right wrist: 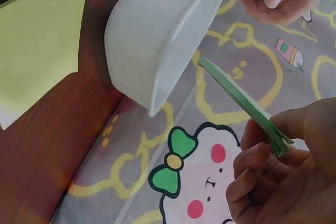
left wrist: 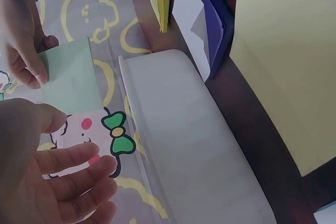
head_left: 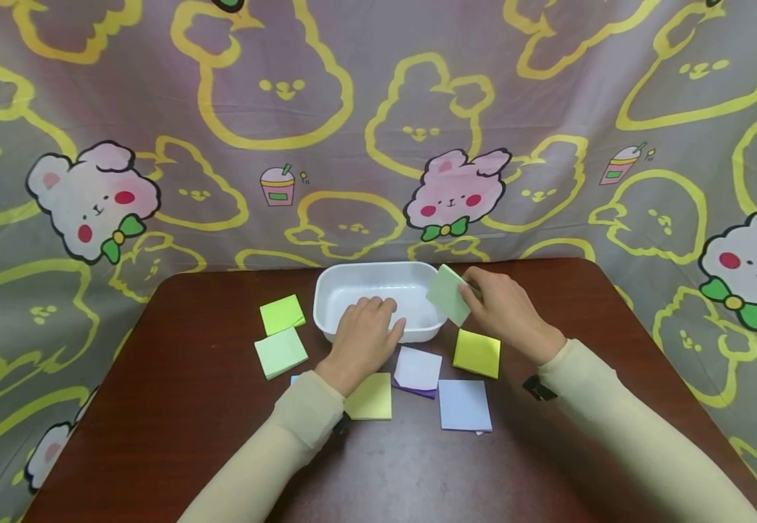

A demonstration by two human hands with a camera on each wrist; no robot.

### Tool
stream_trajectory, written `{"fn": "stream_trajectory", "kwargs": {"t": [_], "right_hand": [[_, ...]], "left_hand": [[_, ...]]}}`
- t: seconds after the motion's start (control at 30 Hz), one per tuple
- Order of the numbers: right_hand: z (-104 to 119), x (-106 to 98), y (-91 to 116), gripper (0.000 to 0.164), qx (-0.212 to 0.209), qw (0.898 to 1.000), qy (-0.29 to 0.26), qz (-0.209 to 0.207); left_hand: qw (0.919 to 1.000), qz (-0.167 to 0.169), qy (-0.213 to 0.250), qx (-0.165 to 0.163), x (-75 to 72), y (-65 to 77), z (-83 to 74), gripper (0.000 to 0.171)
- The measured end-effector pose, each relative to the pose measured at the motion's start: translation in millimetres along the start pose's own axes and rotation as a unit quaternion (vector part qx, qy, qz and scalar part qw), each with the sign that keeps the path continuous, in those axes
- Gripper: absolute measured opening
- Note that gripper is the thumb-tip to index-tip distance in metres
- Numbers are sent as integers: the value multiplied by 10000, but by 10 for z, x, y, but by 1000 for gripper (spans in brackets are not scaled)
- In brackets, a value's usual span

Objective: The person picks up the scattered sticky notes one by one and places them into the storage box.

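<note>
My right hand (head_left: 508,305) pinches a pale green sticky note pad (head_left: 447,294) between thumb and fingers, tilted up over the right end of a white plastic basin (head_left: 322,305). Edge-on in the right wrist view, the pad (right wrist: 236,98) looks thin, its sheets slightly fanned at the held end. My left hand (head_left: 365,330) hovers over the basin's front side, fingers loosely bent and holding nothing. In the left wrist view its palm and spread fingers (left wrist: 79,182) stand apart from the pad.
Sticky note pads lie around the basin: bright green (head_left: 282,314) and pale green (head_left: 281,354) at left; pale yellow (head_left: 373,399), white over purple (head_left: 418,368) and blue (head_left: 465,404) in front; yellow (head_left: 476,354) at right. A patterned curtain (head_left: 352,174) hangs behind the brown table (head_left: 208,421).
</note>
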State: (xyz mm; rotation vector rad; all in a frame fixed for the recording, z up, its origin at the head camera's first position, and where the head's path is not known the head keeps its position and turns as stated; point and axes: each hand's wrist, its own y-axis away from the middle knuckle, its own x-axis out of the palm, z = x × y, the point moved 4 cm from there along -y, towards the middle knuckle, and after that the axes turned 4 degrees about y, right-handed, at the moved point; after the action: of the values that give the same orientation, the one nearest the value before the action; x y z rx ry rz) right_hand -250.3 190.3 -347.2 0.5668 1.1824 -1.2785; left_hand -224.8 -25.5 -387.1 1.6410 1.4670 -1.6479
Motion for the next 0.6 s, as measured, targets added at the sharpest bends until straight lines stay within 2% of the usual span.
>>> {"fn": "stream_trajectory", "kwargs": {"t": [0.6], "right_hand": [[113, 215, -116, 15, -67, 9998, -147, 76]], "left_hand": [[9999, -48, 74, -82, 20, 11, 31, 29]]}}
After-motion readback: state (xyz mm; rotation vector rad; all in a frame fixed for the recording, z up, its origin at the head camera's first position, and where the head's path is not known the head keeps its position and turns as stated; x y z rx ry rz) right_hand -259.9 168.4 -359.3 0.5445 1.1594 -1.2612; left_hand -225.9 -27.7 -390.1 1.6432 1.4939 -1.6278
